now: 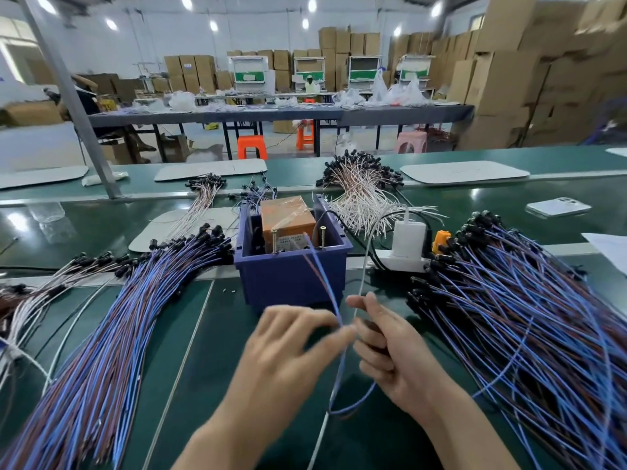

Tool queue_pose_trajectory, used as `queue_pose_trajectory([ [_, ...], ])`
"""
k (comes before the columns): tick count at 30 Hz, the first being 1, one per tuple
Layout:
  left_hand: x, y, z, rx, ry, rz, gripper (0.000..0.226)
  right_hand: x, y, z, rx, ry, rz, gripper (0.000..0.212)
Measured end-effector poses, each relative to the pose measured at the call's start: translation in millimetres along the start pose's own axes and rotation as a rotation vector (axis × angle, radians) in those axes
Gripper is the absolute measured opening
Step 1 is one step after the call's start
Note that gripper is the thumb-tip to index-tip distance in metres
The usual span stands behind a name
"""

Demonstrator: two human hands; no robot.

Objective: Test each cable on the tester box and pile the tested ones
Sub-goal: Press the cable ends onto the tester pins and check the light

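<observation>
A blue bin holds the orange tester box, with two upright screws at its front. One blue-and-brown cable runs from the screws down to my hands. My left hand pinches this cable between thumb and fingers. My right hand curls round the cable's dark plug end, and the wire loops below it. A large fan of blue-and-brown cables lies on the left. Another big pile of the same cables lies on the right.
A white power strip with a white charger sits right of the bin, with an orange part beside it. White-wired cable bundles lie behind the bin. A phone rests at the far right. A slanted metal post stands at the left.
</observation>
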State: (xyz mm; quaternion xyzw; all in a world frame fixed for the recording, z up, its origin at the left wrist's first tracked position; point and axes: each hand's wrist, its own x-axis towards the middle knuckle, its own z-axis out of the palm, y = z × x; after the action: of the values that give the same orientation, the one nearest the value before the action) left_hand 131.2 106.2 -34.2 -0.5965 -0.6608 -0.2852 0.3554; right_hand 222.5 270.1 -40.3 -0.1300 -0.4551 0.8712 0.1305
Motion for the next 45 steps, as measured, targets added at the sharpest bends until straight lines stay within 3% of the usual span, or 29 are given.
queue_pose_trajectory([
  [4, -1, 11, 14, -0.020, -0.123, 0.116, 0.024, -1, 2, 1, -0.115, -0.018, -0.026, 0.052],
  [9, -3, 13, 19, -0.082, -0.158, 0.139, 0.020, 3, 7, 1, -0.231, 0.038, -0.130, 0.045],
  [12, -6, 8, 20, -0.098, -0.205, 0.093, 0.034, 3, 7, 0, -0.202, 0.064, -0.172, 0.044],
  [14, -8, 3, 19, -0.176, -0.178, -0.066, 0.037, 4, 6, -1, -0.166, 0.097, -0.213, 0.042],
  [19, -10, -1, 15, -0.592, -0.017, -0.656, 0.042, 4, 11, 3, -0.226, 0.169, -0.287, 0.040],
  [22, -8, 3, 16, -0.711, -0.032, -0.849, 0.029, 5, 15, 10, -0.248, 0.160, -0.306, 0.037],
  [26, -2, 10, 15, -0.815, -0.094, -0.860, 0.014, 4, 17, 14, -0.261, 0.176, -0.305, 0.035],
  [33, 3, 10, 13, -0.984, -0.118, -0.915, 0.019, 0, 17, 19, -0.415, 0.163, -0.391, 0.026],
  [37, 3, 9, 15, -0.950, -0.093, -0.911, 0.003, -2, 17, 24, -0.439, 0.124, -0.393, 0.019],
  [45, 0, 10, 14, -0.949, -0.005, -0.933, 0.013, 3, 22, 31, -0.467, 0.106, -0.392, 0.018],
])
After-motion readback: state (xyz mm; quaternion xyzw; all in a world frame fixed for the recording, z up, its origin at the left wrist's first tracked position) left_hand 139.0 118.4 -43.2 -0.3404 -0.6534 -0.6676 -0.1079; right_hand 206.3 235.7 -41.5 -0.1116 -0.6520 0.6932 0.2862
